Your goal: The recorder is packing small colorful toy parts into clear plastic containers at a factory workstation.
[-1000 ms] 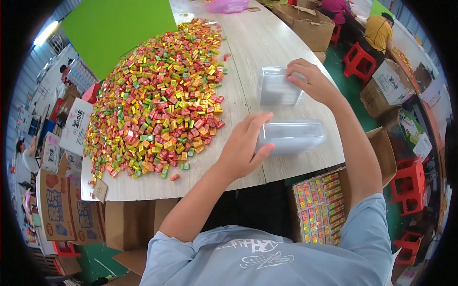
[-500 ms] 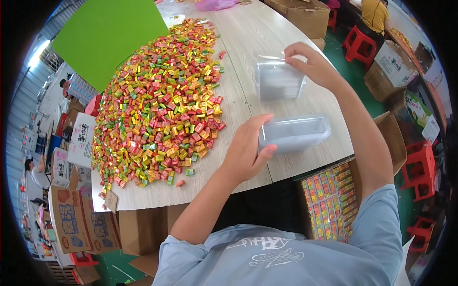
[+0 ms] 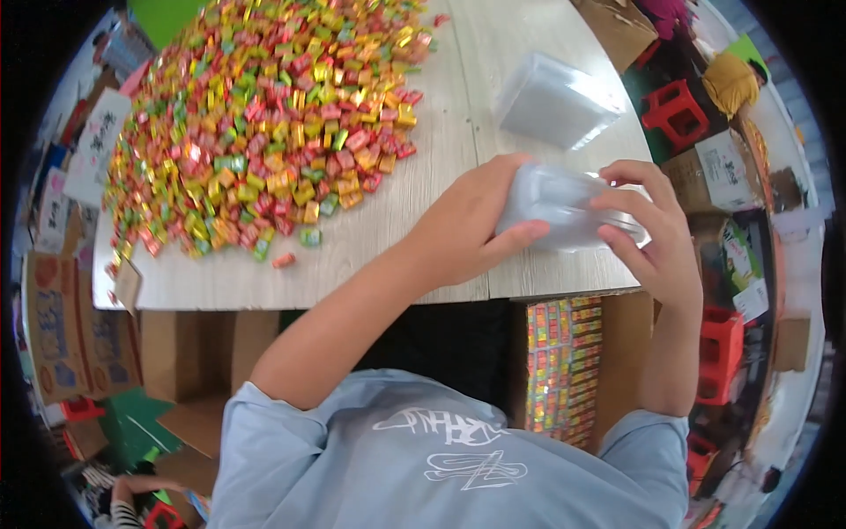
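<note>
Between my hands, near the table's edge, lies a clear plastic box (image 3: 564,210), perhaps several nested together. My left hand (image 3: 476,216) is closed round its left end, thumb on the near side and fingers behind. At the other end, the curled fingers and thumb of my right hand (image 3: 648,225) grip the rim. Just beyond stands a second stack of clear plastic boxes (image 3: 560,101), touched by neither hand. Left of my left hand spreads a big heap of small wrapped candies (image 3: 273,132) in red, yellow, orange and green.
The pale wooden table (image 3: 388,264) curves along my front. Below its edge at right sits a carton packed with rows of candies (image 3: 564,370); an open cardboard box (image 3: 189,357) is at left. Red stools (image 3: 677,115) and more cartons stand to the right, near a person in yellow (image 3: 733,84).
My right hand has left the far stack and come down to the near box's right end. That stack now sits turned at an angle. The whole view has shifted.
</note>
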Demonstrator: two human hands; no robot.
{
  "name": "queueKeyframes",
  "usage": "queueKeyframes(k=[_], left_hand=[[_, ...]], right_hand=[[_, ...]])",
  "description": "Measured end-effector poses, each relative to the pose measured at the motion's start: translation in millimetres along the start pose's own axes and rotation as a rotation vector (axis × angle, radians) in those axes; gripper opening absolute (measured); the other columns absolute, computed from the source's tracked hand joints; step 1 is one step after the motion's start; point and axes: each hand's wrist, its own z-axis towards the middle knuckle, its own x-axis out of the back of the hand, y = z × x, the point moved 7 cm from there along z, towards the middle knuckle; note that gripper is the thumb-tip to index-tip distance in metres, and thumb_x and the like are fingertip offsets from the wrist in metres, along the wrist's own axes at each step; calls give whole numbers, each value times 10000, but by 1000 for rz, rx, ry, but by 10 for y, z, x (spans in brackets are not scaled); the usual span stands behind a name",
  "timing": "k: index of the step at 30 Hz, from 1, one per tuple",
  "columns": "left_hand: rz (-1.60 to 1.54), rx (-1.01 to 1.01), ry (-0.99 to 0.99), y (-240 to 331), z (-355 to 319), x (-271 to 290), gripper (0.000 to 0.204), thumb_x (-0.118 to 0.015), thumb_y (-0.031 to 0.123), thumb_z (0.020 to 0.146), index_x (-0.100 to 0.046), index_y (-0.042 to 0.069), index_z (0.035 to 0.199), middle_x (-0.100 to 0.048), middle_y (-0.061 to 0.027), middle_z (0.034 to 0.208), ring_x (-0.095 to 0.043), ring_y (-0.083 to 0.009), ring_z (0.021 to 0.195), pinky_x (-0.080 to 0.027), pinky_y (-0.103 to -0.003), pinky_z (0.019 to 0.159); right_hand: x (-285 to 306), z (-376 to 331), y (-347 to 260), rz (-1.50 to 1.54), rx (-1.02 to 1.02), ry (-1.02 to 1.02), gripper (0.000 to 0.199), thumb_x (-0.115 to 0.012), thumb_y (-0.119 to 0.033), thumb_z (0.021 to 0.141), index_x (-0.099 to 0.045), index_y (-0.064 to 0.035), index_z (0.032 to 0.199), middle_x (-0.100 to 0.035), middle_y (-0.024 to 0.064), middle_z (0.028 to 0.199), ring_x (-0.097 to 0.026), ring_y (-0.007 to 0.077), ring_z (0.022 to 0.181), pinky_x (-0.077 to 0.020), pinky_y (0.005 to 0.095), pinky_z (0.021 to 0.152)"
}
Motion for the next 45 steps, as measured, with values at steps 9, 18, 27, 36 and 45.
queueKeyframes(k=[9,18,27,36,45], left_hand=[[256,113,166,-61,-444,110,562,-708,398,922,-554,-52,1222,-624,-210,1137,-618,-378,1081,-484,-461,940],[429,122,94,-137,-879,213,412,-778,253,790,-609,19,1084,-594,-124,1158,-534,-289,1227,-432,-397,1035],[660,110,21,-168,-842,122,416,-737,294,806,-637,7,1089,-603,-162,1229,-516,-310,1261,-409,-407,1066],[773,57,-143,-163,-829,113,375,-553,240,910,-639,-8,1179,-582,-200,1325,-502,-340,1301,-399,-467,1106],[761,50,-176,-190,-807,72,373,-561,243,901,-632,1,1176,-573,-209,1331,-498,-343,1313,-404,-478,1100]], right_hand=[[-354,-96,-71,-164,43,-42,374,-739,-91,874,-569,-37,1203,-562,220,1341,-593,393,1183,-486,457,996],[-342,-60,244,-448,-20,60,398,-638,-85,972,-465,-33,1326,-498,223,1447,-476,361,1353,-339,479,1154],[-370,355,503,-662,-17,108,391,-654,-125,970,-497,-22,1313,-497,185,1388,-457,354,1332,-352,475,1129],[-404,422,712,-599,-51,153,436,-622,-201,995,-474,-7,1356,-487,185,1391,-454,335,1325,-339,456,1134],[-437,427,790,-629,-24,160,448,-597,-231,1010,-461,2,1367,-482,175,1400,-455,326,1322,-339,451,1130]])
